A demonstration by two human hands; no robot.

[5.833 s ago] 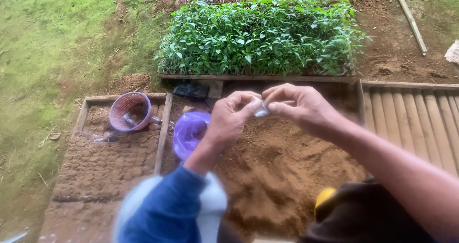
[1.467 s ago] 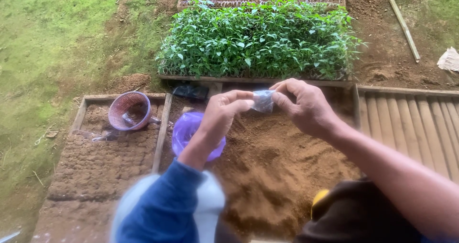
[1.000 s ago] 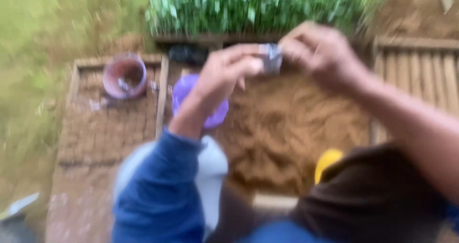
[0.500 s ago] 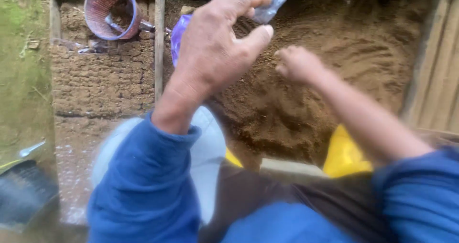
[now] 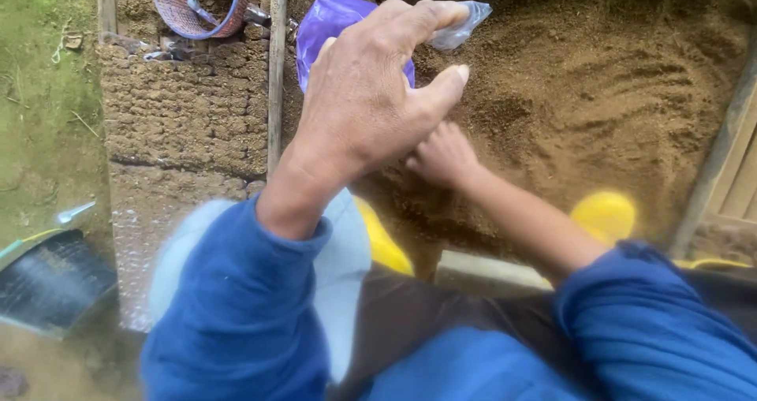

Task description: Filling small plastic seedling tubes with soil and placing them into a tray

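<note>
Small clear plastic bag (image 5: 461,29) — crumpled, empty-looking — is pinched at the fingertips of the left hand (image 5: 371,105), raised above the soil, likely to keep it clean and free while the other hand works. Rest of that hand is spread, thumb out.

Right hand (image 5: 443,155) is lower, knuckles up, fingers curled into the loose brown soil (image 5: 599,101) in the wood-framed bed (image 5: 714,164); whether it grips soil cannot be told — fingertips hidden.

Behind the left hand: a purple plastic bag (image 5: 335,26) lying on the soil, contents not visible. Left of a wooden divider rail (image 5: 276,62): rows of packed soil blocks (image 5: 185,121). On them a pink-and-blue woven plastic basket (image 5: 197,3), tipped, some soil inside. Far left: grass (image 5: 39,93).
</note>
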